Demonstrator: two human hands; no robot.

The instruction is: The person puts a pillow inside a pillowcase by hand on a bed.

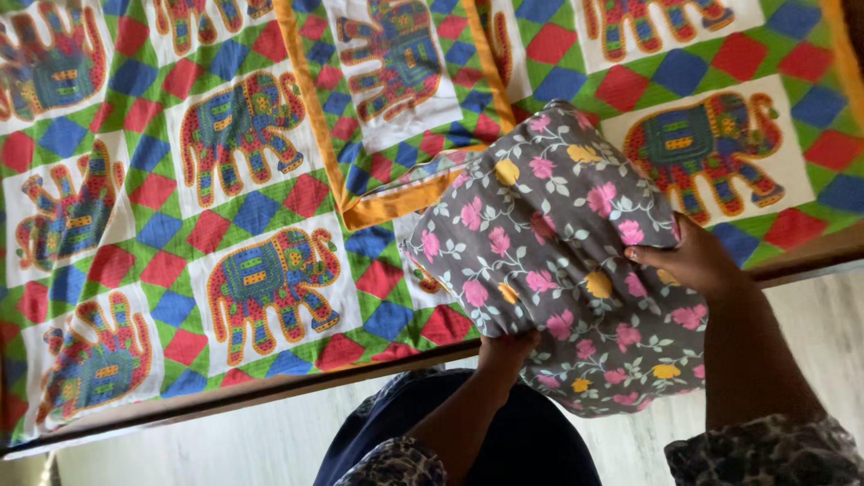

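A grey pillow (558, 252) printed with pink and yellow flowers is held over the near edge of a bed. My left hand (506, 351) grips its lower left underside, with the fingers tucked beneath the fabric. My right hand (693, 261) clasps its right side, thumb on top. The pillow hangs partly over the bed and partly over the floor.
A patchwork bedcover (180, 180) with elephants and red, blue and green diamonds covers the bed, with an orange-trimmed folded corner (396, 205). The wooden bed edge (270, 389) runs across. Pale floor (225, 445) lies below, along with my dark clothing (531, 441).
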